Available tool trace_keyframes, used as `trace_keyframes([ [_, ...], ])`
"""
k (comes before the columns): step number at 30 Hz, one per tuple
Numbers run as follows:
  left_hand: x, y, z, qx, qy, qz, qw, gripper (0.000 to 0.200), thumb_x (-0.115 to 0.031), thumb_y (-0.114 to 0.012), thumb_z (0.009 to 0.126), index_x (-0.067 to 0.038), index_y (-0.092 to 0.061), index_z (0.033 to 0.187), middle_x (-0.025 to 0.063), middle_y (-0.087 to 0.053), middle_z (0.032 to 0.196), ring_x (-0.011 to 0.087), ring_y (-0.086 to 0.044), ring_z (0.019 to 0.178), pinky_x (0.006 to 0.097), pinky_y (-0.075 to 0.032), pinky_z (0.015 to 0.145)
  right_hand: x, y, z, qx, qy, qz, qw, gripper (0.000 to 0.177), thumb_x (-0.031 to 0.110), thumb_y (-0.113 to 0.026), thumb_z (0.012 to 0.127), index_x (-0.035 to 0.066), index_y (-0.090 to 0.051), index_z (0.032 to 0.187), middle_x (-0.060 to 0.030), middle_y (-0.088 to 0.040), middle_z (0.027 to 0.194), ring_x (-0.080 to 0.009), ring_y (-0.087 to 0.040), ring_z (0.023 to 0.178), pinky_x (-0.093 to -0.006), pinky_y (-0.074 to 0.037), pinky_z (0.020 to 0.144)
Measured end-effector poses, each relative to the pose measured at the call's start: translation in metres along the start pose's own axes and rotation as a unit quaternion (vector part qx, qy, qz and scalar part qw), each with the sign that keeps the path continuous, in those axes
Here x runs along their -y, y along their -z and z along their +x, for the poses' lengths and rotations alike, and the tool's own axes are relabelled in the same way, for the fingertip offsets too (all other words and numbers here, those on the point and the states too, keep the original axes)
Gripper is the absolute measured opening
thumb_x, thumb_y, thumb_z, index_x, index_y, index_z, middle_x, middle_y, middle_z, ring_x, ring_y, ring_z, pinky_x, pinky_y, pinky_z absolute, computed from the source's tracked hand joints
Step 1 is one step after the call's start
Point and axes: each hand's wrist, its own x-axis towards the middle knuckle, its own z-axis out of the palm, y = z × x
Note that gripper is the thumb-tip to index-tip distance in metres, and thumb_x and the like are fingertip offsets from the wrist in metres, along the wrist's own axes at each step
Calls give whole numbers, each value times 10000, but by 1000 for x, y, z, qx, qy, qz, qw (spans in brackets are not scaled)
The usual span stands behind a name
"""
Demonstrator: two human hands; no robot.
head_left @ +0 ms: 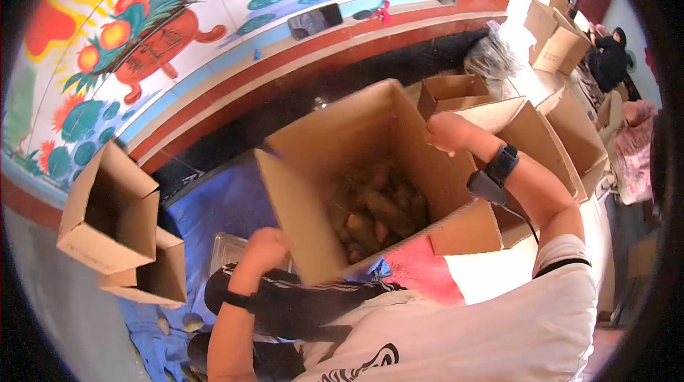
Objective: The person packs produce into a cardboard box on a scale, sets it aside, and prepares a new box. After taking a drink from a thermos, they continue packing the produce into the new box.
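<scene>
A large open cardboard box (pixel 306 214) stands tilted in front of me, with several brownish, oblong lumps (pixel 385 211) at its bottom. My left hand (pixel 268 249) is closed at the box's near left flap, seemingly gripping its edge. On the far right side, my right hand (pixel 447 132) is curled at the box's upper rim, fingers closed on it. Dark bands circle both wrists, and a small device hangs from the right one. Under the box's left side lies a clear plastic tray (pixel 226 250), partly hidden by my left hand.
Smaller open boxes (pixel 107 239) stand at the left on a blue sheet (pixel 221 200). More boxes (pixel 552 143) are at the right, near a plastic bag (pixel 491 58). A painted wall with a ledge (pixel 399 18) runs behind. Two people (pixel 609 58) sit at far right.
</scene>
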Motion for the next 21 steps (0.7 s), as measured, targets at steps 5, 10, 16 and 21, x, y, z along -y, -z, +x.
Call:
trace_keyframes([
  [5,-32,58,-21,-24,-167,-85,982,191,-132,-476,840,13,-594,803,126,-594,723,208,-600,690,309,-459,636,-49,23,-34,-17,-106,-47,993,156,188,-614,690,32,-625,682,-100,-622,664,-310,-612,665,-392,-492,577],
  [10,-1,97,-71,-165,-79,-118,976,209,-175,-471,875,2,-552,798,56,-568,737,158,-545,681,278,-434,639,-63,33,-69,-165,-273,40,947,172,175,-544,779,17,-609,770,-155,-627,712,-322,-626,726,-406,-498,649],
  [16,109,84,-137,-194,74,-214,955,166,-132,-446,878,-9,-532,809,54,-568,751,123,-544,674,246,-433,619,-82,5,-91,-166,-327,13,930,194,194,-562,766,47,-590,891,-157,-632,831,-331,-601,852,-419,-479,748],
  [21,197,39,-185,-235,91,-216,943,127,-64,-455,846,9,-509,757,60,-552,731,127,-523,675,257,-433,636,-112,-35,-68,-223,-291,-61,928,293,192,-558,767,73,-549,1034,-180,-610,925,-357,-577,912,-449,-466,783],
])
